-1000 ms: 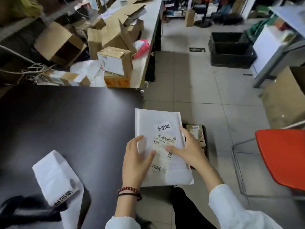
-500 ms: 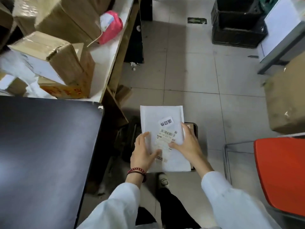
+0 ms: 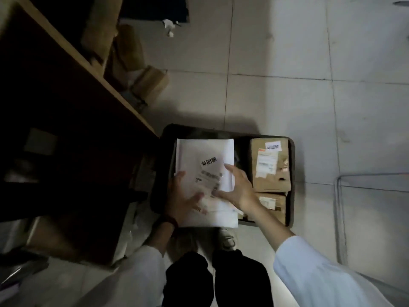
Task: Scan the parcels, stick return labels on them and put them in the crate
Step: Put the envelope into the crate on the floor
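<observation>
A white padded envelope (image 3: 199,151) carrying a return sticker (image 3: 209,162) and a shipping label hangs flat over the left part of a black crate (image 3: 292,173) on the floor. My left hand (image 3: 180,201) grips the envelope's lower left edge, thumb on top. My right hand (image 3: 240,188) holds the right edge, with thumb and index finger on the top face. In the crate's right half lie two brown cardboard parcels (image 3: 270,165), the far one bearing a return sticker. Whether the envelope touches the crate's bottom is hidden.
The dark table (image 3: 66,129) stands close on the left, its edge next to the crate. Cardboard boxes (image 3: 150,83) sit on the floor beyond it. A metal chair frame (image 3: 338,196) stands to the right. My shoe (image 3: 226,239) is just in front of the crate.
Both hands have carried the envelope off the table and down over the floor crate. The view has tipped down, so the table top and the piled boxes have left the frame.
</observation>
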Motion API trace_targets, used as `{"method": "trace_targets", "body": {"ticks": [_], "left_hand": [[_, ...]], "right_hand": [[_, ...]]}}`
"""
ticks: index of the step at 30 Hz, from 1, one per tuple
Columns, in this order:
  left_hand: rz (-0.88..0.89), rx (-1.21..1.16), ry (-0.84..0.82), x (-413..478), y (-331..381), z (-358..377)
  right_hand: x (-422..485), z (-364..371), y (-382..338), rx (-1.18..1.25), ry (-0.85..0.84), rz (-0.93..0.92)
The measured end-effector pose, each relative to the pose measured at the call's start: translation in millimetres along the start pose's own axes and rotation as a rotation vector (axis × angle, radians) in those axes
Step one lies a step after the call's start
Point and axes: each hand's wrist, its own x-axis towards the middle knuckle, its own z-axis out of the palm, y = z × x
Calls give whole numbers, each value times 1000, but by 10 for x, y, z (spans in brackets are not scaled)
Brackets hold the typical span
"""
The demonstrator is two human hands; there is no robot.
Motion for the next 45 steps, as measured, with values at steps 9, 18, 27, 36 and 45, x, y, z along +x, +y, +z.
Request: {"method": "trace_targets", "body": {"ticks": [9,18,27,36,45], "left_hand": [[19,318,-111,1722,-1334,246],[41,463,-80,2418,-1687,521],[123,662,-27,1375,-851,24],[210,668,47,-514,879,-571],[426,688,344,-2068,2133,-1350]], "right_hand": [[1647,1090,626,-169,-48,-48],[2427,1586,683,-337,-65,-26],[1281,797,366,-501,22,-66],[-844,-723,-691,-727,124,-133],[-2387,-1425,-1848,-782,250,-342]]}}
